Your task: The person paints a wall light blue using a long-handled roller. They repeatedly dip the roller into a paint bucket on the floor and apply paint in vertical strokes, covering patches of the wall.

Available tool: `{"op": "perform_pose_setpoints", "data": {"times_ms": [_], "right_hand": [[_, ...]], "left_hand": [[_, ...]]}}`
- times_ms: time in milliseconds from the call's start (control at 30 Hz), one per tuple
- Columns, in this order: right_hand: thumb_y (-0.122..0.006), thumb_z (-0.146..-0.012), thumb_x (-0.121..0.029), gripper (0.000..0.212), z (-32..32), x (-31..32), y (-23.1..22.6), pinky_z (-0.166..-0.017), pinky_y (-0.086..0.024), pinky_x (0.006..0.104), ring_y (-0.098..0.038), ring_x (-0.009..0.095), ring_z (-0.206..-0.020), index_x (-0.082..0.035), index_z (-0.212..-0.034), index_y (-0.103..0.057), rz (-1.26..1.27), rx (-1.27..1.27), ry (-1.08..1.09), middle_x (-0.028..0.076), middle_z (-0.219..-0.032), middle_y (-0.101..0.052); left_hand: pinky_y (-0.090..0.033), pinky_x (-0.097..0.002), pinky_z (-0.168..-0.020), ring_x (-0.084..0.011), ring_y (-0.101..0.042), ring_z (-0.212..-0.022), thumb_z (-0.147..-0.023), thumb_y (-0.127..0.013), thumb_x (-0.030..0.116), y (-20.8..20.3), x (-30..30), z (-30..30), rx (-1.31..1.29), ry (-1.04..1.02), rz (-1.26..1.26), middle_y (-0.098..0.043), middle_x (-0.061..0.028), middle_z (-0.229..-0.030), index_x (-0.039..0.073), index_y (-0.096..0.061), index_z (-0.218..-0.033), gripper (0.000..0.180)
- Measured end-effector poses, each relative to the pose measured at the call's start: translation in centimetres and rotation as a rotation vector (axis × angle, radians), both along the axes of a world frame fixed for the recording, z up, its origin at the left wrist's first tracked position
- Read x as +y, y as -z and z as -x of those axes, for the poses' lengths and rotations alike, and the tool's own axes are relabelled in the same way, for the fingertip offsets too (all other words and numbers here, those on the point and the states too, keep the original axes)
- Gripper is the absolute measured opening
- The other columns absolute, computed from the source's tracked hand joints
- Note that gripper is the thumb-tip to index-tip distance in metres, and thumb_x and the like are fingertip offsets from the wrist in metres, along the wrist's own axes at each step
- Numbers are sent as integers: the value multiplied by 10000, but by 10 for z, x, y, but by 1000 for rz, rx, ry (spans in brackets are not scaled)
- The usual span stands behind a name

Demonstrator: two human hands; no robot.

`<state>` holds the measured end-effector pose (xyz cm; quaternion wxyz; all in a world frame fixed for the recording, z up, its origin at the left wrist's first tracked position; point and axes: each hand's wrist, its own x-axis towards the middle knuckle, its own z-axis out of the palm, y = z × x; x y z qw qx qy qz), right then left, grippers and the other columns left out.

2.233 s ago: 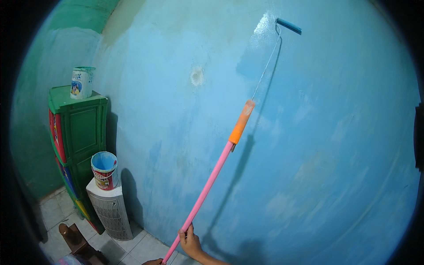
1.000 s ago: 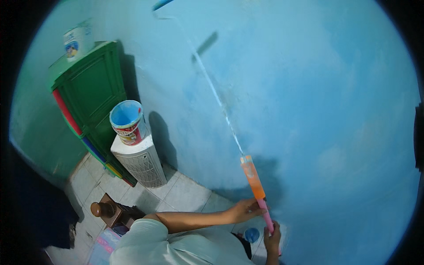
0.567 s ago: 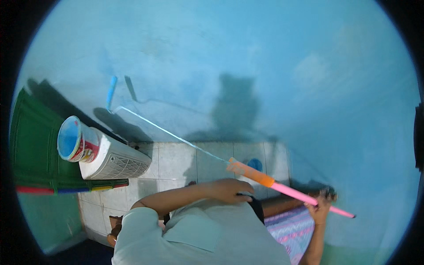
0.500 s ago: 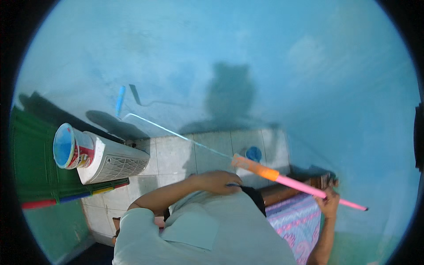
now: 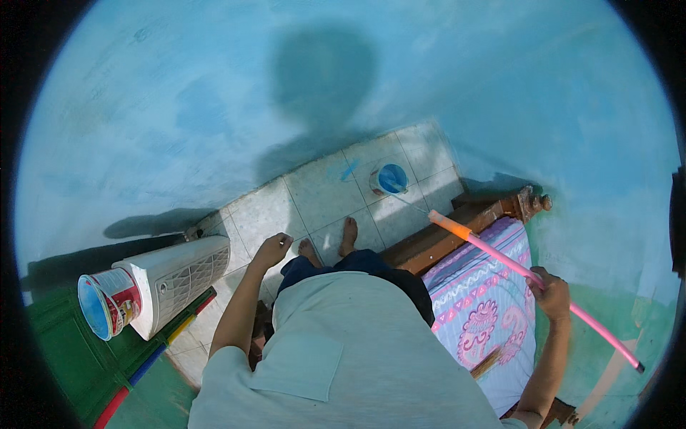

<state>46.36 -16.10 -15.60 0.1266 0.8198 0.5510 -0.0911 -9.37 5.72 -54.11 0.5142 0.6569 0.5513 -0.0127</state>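
Observation:
My right hand is wrapped round the pink pole of a paint roller. An orange sleeve covers the pole's far end, and from it a thin metal rod runs to a small bucket of blue paint on the floor. The roller's head is at the bucket's mouth, partly lost against the blue paint. My left hand hangs over the tiles left of my feet, fingers curled in, with nothing visible in it.
A larger paint bucket stands on a white slatted unit at the left, beside a green panel. To the right is a wooden bed frame with a patterned mattress. Blue paint smears mark the tiles before the blue wall.
The roller's head has gone from beside the wall at left to the floor bucket at right. My left hand has left my belly and moved outward to the left. The view has tipped downward.

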Motion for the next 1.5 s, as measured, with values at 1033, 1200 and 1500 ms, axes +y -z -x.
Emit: {"op": "perform_pose_setpoints", "data": {"times_ms": [1033,1200,1500], "right_hand": [[-468,-970,-407,377,-119,66,305,-743,-551,477,-699,351,-855,-104,-973,-693,297,-66,126,168,-891,-712],[-509,-952,-407,338,-119,81,321,-759,-537,484,-681,366,-878,-116,-1004,-673,291,-86,172,164,-902,-704],[-509,-950,-428,344,-124,98,347,-761,-562,458,-700,353,-880,-147,-1045,-683,369,-153,135,135,-931,-719]], "left_hand": [[-525,-317,-577,-177,-683,-714,-982,-512,394,62,-51,79,141,-397,306,-700,-116,-897,-30,-631,-1000,441],[-526,-321,-583,-179,-684,-737,-986,-509,388,49,-46,59,107,-398,295,-698,-120,-911,-31,-631,-1009,437],[-531,-317,-584,-186,-687,-751,-987,-508,377,53,-39,48,96,-384,306,-696,-121,-909,-29,-630,-1004,425]]}}
